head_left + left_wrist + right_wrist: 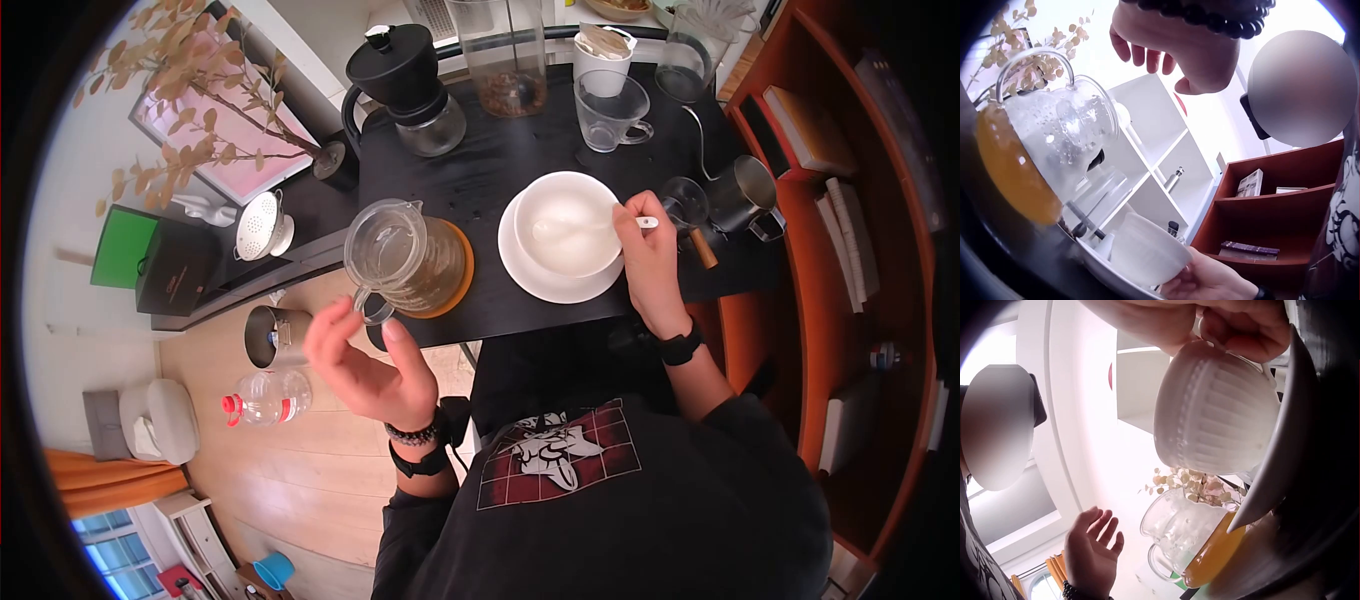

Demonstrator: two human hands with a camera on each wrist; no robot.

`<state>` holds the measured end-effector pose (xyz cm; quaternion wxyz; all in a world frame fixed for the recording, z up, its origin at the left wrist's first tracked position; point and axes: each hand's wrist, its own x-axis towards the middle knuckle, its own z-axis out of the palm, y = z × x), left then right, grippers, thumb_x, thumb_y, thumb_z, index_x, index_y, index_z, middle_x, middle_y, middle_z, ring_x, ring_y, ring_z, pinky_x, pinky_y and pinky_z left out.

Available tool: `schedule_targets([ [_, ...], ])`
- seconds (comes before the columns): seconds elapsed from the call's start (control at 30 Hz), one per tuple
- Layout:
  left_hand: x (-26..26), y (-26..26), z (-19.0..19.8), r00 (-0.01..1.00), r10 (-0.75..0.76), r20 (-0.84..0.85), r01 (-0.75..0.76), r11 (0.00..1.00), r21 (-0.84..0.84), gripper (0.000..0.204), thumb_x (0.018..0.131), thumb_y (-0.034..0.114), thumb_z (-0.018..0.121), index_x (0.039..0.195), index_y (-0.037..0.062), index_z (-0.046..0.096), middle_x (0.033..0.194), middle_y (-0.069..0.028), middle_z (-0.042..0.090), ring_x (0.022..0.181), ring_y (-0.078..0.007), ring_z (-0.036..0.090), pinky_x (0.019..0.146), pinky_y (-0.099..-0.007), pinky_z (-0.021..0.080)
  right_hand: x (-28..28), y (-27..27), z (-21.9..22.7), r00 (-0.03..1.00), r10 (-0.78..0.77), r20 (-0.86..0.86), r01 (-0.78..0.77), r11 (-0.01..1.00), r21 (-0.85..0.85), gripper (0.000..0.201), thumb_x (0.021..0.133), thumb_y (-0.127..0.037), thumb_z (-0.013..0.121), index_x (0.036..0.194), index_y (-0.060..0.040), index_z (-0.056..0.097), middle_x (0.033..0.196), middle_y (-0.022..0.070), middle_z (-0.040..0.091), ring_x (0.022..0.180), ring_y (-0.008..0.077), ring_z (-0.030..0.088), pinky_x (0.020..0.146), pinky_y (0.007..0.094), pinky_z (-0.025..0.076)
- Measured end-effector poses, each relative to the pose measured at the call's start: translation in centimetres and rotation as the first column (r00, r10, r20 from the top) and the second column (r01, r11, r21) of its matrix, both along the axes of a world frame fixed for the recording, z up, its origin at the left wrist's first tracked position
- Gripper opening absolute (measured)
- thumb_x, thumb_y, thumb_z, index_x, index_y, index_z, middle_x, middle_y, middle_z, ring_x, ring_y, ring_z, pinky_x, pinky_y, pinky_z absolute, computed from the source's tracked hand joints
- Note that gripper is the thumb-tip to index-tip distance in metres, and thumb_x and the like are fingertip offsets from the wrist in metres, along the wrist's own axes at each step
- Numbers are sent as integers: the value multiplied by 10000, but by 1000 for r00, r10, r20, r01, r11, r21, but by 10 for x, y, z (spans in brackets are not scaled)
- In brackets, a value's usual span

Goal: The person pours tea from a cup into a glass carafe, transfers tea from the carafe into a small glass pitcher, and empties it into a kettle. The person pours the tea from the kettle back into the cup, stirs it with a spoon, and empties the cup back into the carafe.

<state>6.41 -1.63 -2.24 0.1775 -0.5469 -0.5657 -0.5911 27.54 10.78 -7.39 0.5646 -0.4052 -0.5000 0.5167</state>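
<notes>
A white ribbed bowl [567,225] sits on a white saucer [520,272] on the black table [490,170]. My right hand [648,262] pinches a white spoon [645,223] whose end lies in the bowl. The bowl [1213,412] fills the right wrist view. A glass pitcher [400,255] with amber liquid stands on a round coaster, left of the saucer. My left hand [365,362] hovers open just before the pitcher's handle, touching nothing. The pitcher [1047,144] also shows in the left wrist view, the left hand [1166,37] above it.
At the table's back stand a black grinder [405,85], a tall glass jar [505,60], a glass mug [610,112] and a white cup [603,55]. A steel kettle [745,190] is right of the bowl. A red shelf [840,250] flanks the right. A bottle [268,395] lies on the floor.
</notes>
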Motion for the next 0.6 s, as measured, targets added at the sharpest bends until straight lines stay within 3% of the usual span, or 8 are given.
schedule_targets([
  [0.07, 5, -7, -7, 996, -84, 32, 85, 996, -41, 204, 803, -33, 534, 1002, -17, 493, 1035, -158, 505, 941, -214, 495, 841, -335, 396, 0, 0, 2, 1000, 12, -8, -12, 999, -30, 191, 893, -111, 534, 745, -75, 419, 655, -60, 385, 581, 2, 345, 499, 181, 280],
  [0.1, 10, -6, -13, 987, -115, 113, 117, 993, -13, 127, 813, -42, 525, 937, -22, 507, 912, -132, 530, 813, -183, 503, 754, -293, 415, 0, 0, 3, 1000, 7, -7, -8, 999, -32, 191, 893, -111, 534, 745, -75, 419, 655, -60, 385, 581, 2, 345, 499, 181, 280],
  [0.13, 14, -8, -18, 986, -118, 114, 120, 993, -13, 127, 813, -42, 525, 937, -22, 507, 912, -132, 530, 813, -183, 503, 754, -293, 415, 1, 0, 5, 1000, 11, 11, -11, 999, -36, 190, 895, -122, 533, 748, -74, 423, 650, -56, 395, 577, 4, 360, 498, 182, 293],
  [0.2, 20, -13, -27, 956, -184, 229, 220, 965, -143, 97, 763, -54, 580, 840, -9, 541, 751, -103, 574, 646, -171, 522, 603, -261, 427, 1, 0, 5, 999, 11, 32, -10, 999, -39, 189, 898, -132, 532, 751, -73, 428, 645, -52, 405, 572, 6, 376, 497, 183, 305],
  [0.3, 29, -8, -35, 948, -236, 212, 270, 952, -143, 85, 755, -27, 622, 754, 23, 553, 605, -55, 549, 461, -124, 456, 427, -229, 345, -1, -1, 6, 999, 20, 25, -18, 998, -64, 192, 902, -155, 537, 760, -72, 439, 641, -42, 424, 566, 14, 407, 492, 190, 330],
  [0.43, 46, -9, -36, 913, -366, 182, 404, 876, -265, 166, 732, -24, 656, 629, 46, 547, 499, -31, 487, 378, -146, 435, 379, -249, 314, 0, -4, 8, 999, 40, 30, -37, 996, -83, 205, 903, -183, 552, 769, -69, 447, 618, -39, 431, 526, 21, 408, 461, 192, 325],
  [0.6, 49, -12, -44, 872, -462, 161, 489, 810, -324, 208, 729, -14, 668, 589, 55, 531, 474, -27, 457, 372, -152, 430, 369, -268, 303, 1, -8, 8, 999, 40, 26, -37, 994, -102, 213, 899, -195, 564, 771, -68, 449, 587, -36, 434, 478, 24, 403, 429, 188, 305],
])
